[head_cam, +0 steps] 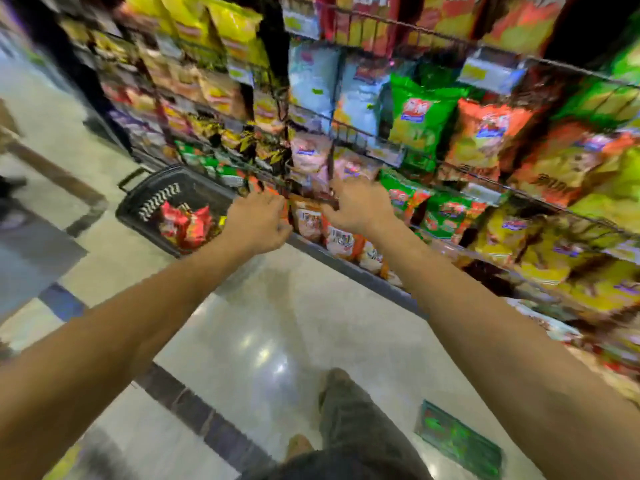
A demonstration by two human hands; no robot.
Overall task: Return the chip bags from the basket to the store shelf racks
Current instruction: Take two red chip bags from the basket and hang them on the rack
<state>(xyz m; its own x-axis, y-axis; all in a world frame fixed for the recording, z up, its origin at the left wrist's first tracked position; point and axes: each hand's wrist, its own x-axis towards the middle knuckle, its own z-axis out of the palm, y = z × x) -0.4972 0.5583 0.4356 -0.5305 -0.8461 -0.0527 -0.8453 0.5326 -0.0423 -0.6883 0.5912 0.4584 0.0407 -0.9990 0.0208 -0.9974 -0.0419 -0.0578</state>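
We face the wire shelf racks (pixel 433 161), packed with chip bags, and judge the job partly done: the dark basket (pixel 152 199) on the floor beside them holds red bags (pixel 185 223) yet to be returned. Our left hand (pixel 258 221) and right hand (pixel 358 207) reach together to a low rack, either side of an orange bag (pixel 308 220). Blur smears everything; whether our curled fingers pinch that bag or only touch it, we cannot tell.
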